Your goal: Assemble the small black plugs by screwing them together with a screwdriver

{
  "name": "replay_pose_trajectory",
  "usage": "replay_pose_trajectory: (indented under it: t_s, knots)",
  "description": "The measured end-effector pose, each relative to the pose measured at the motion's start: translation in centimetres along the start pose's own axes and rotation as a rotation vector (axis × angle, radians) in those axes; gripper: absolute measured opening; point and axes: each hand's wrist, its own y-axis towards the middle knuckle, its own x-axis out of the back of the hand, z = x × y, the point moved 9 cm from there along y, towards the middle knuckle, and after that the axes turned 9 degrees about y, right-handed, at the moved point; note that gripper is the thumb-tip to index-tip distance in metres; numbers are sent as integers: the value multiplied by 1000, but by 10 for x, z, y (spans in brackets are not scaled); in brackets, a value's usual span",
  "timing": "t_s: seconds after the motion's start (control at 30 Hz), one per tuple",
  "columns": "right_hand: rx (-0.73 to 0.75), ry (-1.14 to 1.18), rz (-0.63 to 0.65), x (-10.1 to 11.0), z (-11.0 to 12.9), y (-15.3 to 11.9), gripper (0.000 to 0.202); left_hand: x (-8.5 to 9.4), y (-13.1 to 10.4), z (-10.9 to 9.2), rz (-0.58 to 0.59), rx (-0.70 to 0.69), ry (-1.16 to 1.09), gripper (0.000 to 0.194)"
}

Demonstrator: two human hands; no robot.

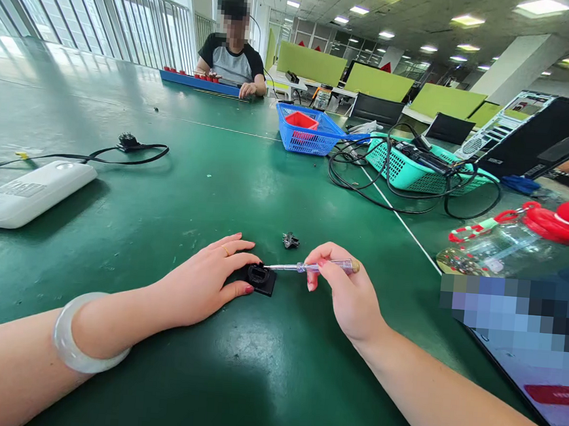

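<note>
My left hand (210, 278) lies on the green table, its thumb and index finger against a small black square part (261, 281) with a raised round section. My right hand (350, 287) is closed round the clear handle of a small screwdriver (327, 267). The shaft points left, and its tip meets the upper edge of the black part near my left index finger. Just beyond the screwdriver sits a small dark piece with metal bits (290, 240), touched by neither hand.
A white power bank (32, 192) and black cable lie left. Behind are a blue basket (307, 139) and a teal basket (401, 169) with looped cables. A red-lidded bottle (523, 241) and a phone (524, 350) are at right. A person (235, 61) sits across the table.
</note>
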Motion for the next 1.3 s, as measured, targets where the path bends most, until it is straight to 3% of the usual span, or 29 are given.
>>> replay_pose_trajectory:
  t_s: [0.17, 0.37, 0.5, 0.63, 0.83, 0.93, 1.1, 1.3]
  knots:
    - [-26, -83, 11, -3, 4, -4, 14, 0, 0, -1, 3, 3, -3, 41]
    - [-27, 159, -93, 9, -8, 0, 18, 0, 1, -1, 5, 2, -3, 40]
    - [2, 189, -134, 16, -10, 3, 21, 0, 1, 0, 4, 1, -8, 41]
    - [49, 12, -93, 9, 0, -2, 21, -1, 0, 0, 4, -2, -11, 41]
    - [250, -325, 10, -8, 26, -16, 17, -1, 2, 1, -2, 5, -23, 41]
    - [272, -232, -33, -1, 26, -17, 20, -1, 2, 2, 1, 8, -23, 41]
    - [183, 84, -93, 10, 11, -11, 26, 0, 0, 1, -1, 3, -22, 41]
    - [178, 35, -71, 7, 9, -11, 26, 0, 1, 1, -8, -4, -28, 41]
